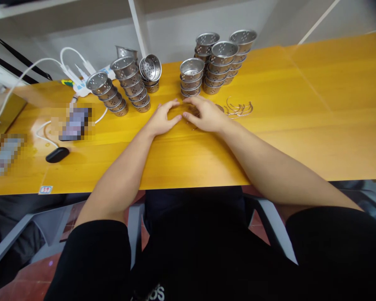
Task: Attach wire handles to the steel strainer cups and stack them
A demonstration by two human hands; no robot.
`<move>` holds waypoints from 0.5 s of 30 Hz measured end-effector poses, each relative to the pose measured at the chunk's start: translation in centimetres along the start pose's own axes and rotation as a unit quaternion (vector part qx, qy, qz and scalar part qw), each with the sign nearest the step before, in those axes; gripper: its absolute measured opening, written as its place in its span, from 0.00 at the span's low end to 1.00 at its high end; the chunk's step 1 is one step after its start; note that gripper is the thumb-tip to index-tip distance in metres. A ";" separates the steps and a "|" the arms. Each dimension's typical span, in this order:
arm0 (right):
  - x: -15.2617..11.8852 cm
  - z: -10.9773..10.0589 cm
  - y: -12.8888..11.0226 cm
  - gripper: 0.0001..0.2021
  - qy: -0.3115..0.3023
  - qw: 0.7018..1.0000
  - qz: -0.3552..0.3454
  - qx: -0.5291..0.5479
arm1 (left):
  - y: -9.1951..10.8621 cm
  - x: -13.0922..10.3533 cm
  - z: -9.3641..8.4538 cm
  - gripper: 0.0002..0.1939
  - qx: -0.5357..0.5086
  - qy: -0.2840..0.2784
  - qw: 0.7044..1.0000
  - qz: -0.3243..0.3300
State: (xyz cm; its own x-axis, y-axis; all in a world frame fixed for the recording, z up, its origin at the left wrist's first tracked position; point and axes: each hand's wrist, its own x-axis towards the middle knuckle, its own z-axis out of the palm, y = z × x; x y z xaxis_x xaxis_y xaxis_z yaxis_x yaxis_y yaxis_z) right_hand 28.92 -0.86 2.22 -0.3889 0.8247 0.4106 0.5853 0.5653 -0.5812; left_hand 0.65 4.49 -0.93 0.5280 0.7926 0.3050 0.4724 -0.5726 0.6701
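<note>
Both hands rest close together on the yellow table (pixel 188 163), thumbs pointing toward each other. My left hand (pixel 164 119) is open, thumb apart from the fingers, with nothing visible in it. My right hand (pixel 208 115) is also open, arched over some thin bent wires that it partly hides. More curved metal wires (pixel 240 109) lie in a loose bunch just right of it. Directly beyond my fingertips stands a short stack of perforated metal cups (pixel 191 77). Taller cup stacks (pixel 217 69) rise behind it to the right.
More perforated cup stacks (pixel 133 85) stand at the back left, one leaning (pixel 108 94). Beside them are a power strip with white cables (pixel 81 85), a blurred phone-like device (pixel 76 124) and a black oval object (pixel 57 154). A grey partition (pixel 169 35) borders the back.
</note>
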 end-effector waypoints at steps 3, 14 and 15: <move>0.1 0.1 1.2 0.50 -0.020 1.000 0.019 -0.003 | 0.4 0.0 -0.2 0.34 0.007 -0.006 1.000 -0.020; 0.3 -2.9 1.0 0.33 0.091 0.995 -0.005 -0.034 | 0.4 -0.1 -0.3 0.25 0.010 0.006 1.000 -0.012; 0.8 -4.4 0.6 0.28 0.122 0.991 -0.012 -0.053 | 0.6 -0.1 -0.3 0.24 0.010 0.004 1.000 -0.016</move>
State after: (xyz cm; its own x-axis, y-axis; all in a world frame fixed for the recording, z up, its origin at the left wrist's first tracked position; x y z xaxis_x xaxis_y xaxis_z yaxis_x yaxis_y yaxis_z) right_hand 32.09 0.04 5.26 -0.2269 0.7761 0.5883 0.6544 0.5689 -0.4981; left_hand 0.65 4.18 -0.36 0.5067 0.8118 0.2902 0.5025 -0.5516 0.6658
